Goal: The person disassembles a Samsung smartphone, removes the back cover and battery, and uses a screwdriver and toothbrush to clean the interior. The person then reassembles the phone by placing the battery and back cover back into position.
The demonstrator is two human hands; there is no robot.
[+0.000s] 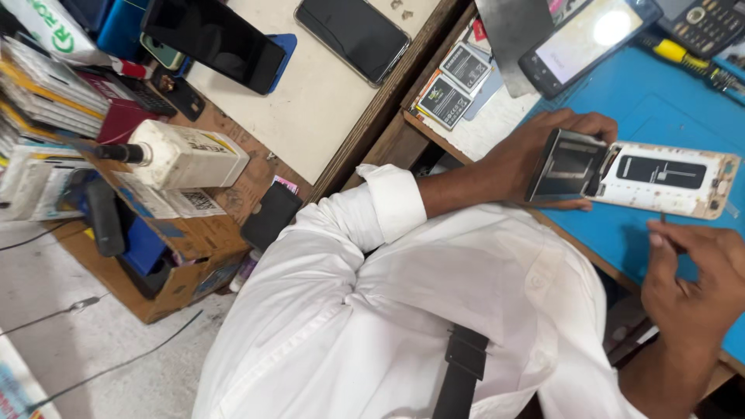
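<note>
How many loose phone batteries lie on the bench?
2: flat black-and-white rectangular batteries, side by side beyond the blue mat, one nearer the table edge, one farther back. Others may be hidden.

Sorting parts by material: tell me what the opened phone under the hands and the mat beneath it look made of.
Opened phone: looks like white plastic, matt, edges yellowed, with a dark glossy panel. Mat: blue, dull and smooth with faint moulded lines, likely rubber or silicone. The left hand steadies the phone.
</note>
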